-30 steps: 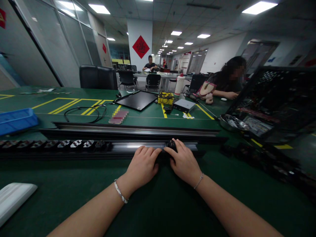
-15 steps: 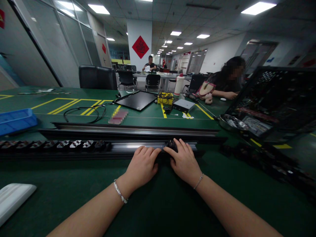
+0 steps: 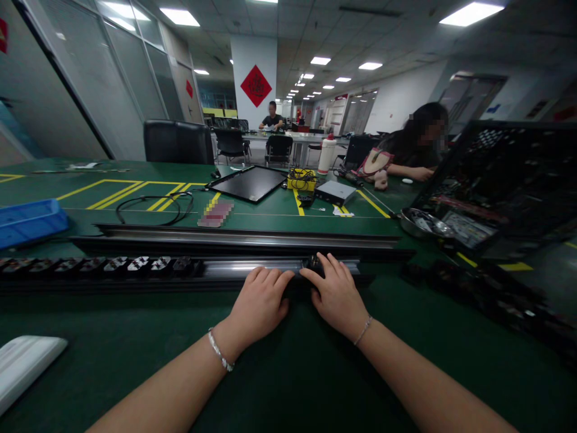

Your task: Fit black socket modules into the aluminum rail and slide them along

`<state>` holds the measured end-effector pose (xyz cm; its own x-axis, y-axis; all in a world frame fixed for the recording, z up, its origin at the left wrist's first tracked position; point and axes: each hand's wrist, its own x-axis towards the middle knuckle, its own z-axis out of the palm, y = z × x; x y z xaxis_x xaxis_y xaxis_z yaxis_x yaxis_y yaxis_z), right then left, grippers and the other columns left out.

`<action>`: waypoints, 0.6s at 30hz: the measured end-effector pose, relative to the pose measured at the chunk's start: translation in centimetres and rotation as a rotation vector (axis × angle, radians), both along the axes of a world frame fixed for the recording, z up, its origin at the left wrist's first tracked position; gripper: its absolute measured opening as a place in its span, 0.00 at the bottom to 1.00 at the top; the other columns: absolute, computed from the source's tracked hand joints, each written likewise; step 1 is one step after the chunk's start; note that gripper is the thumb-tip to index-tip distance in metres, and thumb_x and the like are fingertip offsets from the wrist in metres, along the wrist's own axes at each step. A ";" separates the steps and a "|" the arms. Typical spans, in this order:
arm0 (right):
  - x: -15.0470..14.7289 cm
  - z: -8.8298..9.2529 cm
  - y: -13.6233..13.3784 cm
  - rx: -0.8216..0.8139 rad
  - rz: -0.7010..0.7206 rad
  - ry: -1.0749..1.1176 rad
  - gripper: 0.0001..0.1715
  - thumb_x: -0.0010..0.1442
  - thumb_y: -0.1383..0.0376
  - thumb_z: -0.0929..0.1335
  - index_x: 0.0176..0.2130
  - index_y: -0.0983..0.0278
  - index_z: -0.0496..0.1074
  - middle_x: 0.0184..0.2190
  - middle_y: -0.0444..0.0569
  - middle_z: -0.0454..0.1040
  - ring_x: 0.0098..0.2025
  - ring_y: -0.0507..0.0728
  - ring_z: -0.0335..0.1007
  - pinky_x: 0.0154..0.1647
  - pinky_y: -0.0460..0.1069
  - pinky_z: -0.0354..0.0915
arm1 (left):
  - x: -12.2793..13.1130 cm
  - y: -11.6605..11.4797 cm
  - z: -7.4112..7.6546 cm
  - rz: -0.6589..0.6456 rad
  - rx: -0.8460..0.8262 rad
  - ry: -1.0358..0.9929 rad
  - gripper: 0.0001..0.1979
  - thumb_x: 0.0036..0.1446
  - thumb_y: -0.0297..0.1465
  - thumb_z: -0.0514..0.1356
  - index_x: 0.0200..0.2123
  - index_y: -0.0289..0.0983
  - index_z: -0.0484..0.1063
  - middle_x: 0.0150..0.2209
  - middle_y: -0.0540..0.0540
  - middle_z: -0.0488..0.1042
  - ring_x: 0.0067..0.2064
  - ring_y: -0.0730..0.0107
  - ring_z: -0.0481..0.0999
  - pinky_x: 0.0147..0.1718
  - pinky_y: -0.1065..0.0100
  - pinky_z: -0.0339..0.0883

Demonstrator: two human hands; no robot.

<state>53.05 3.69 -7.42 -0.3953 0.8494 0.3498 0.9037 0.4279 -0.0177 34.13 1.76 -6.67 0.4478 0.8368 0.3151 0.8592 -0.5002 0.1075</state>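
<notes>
A long black metal rail (image 3: pixel 246 268) with a shiny inner channel lies across the table in front of me. In its left part sits a row of black socket modules (image 3: pixel 138 264), one of them with a white face. My left hand (image 3: pixel 260 304) is closed over the near edge of the rail, fingers on top and thumb on the near side. Close beside it, my right hand (image 3: pixel 338 296) grips a small black module (image 3: pixel 312 263) at the right part of the channel. Fingers hide much of that module. Behind lies a second black rail (image 3: pixel 247 239).
A blue tray (image 3: pixel 31 221) is at the left, above a white object (image 3: pixel 27 367). Black parts (image 3: pixel 487 294) lie in a heap at right, near a metal bowl (image 3: pixel 421 224) and an open black case (image 3: pixel 505 186). A co-worker (image 3: pixel 415 144) sits beyond.
Both my hands stay almost still, with the right one shifting very slightly. In the background, a seated person's hands and papers have moved lower.
</notes>
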 end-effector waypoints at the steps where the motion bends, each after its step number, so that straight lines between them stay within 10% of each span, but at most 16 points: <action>1: 0.0 0.0 0.0 0.004 0.001 0.000 0.27 0.54 0.70 0.64 0.53 0.51 0.66 0.61 0.52 0.56 0.63 0.65 0.46 0.59 0.61 0.47 | 0.0 0.0 0.0 0.000 0.000 0.000 0.24 0.51 0.30 0.57 0.53 0.40 0.60 0.46 0.45 0.69 0.48 0.60 0.65 0.53 0.57 0.52; 18: 0.0 0.1 0.0 0.000 -0.006 -0.014 0.27 0.54 0.70 0.63 0.53 0.52 0.66 0.61 0.52 0.56 0.63 0.65 0.46 0.58 0.61 0.48 | 0.0 0.1 -0.1 0.006 -0.003 -0.015 0.24 0.51 0.30 0.56 0.53 0.41 0.60 0.46 0.45 0.70 0.49 0.59 0.66 0.52 0.56 0.53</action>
<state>53.01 3.71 -7.33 -0.3953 0.8516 0.3442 0.9063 0.4226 -0.0047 34.12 1.84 -6.81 0.4381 0.8404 0.3191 0.8604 -0.4949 0.1221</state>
